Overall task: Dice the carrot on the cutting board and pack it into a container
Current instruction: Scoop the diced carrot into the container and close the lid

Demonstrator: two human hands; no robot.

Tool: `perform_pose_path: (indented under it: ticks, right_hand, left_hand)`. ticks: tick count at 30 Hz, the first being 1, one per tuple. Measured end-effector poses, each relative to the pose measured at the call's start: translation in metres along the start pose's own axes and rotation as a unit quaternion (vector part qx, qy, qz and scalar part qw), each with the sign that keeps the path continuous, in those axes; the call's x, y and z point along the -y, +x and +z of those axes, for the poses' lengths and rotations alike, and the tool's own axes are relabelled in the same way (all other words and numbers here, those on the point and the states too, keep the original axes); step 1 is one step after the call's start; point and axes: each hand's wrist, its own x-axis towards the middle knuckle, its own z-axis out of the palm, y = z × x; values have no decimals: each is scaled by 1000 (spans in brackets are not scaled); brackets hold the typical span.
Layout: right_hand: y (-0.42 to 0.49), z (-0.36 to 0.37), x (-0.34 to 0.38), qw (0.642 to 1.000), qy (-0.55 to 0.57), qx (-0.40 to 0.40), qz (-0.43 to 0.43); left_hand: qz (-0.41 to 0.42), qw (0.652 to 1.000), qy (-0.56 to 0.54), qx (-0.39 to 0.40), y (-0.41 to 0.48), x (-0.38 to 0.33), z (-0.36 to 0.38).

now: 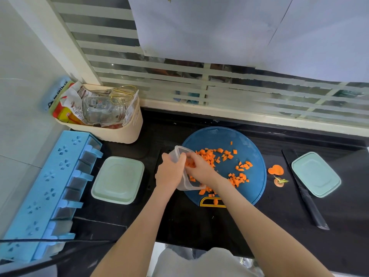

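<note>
Left hand (170,172) grips the tilted container (181,151); right hand (199,168) cups carrot dice (189,164).

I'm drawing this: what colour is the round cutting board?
Dark blue: the round cutting board, head view.

Home kitchen. Evidence: black stone countertop (179,226) against a tiled wall (20,96) and a frosted-stripe window (159,76). Round blue cutting board (219,136) with diced carrot (207,154) on it, carrot ends (276,169) just beside it, black knife (307,198) to the right. Blue spice rack (46,188) with small drawers on the left. Beige basket (119,134) in the corner holds food packets (65,114), a glass jar (101,110) and gold-handled scissors (121,94). Domestic clutter, not commercial kit.
</note>
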Motion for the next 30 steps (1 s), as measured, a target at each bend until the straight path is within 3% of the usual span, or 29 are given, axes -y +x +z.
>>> perform_pose_path:
  ticks: [6, 9, 14, 20, 26, 30]
  right_hand:
    - [-20, -29, -6, 998, 51, 25, -4]
    - [-31, -40, -14, 999, 0, -19, -25]
    - [-49, -45, -36, 988, -73, -131, 31]
    - [-77, -34, -56, 977, -167, 1, 132]
    - [-96, -13, -61, 962, -248, -6, 116]
    - [-103, -3, -64, 966, -238, -29, 91]
  left_hand:
    - [-48, 989, -134, 33, 5, 9, -9]
    - [-75, 972, -214, 52, 6, 11, -11]
    - [-97, 944, -309, 62, 20, 34, -4]
    - [-88, 933, -346, 53, 16, 42, -8]
    - [-76, 926, -367, 50, 9, 51, -7]
    - [-75, 924, -368, 64, 4, 54, -4]
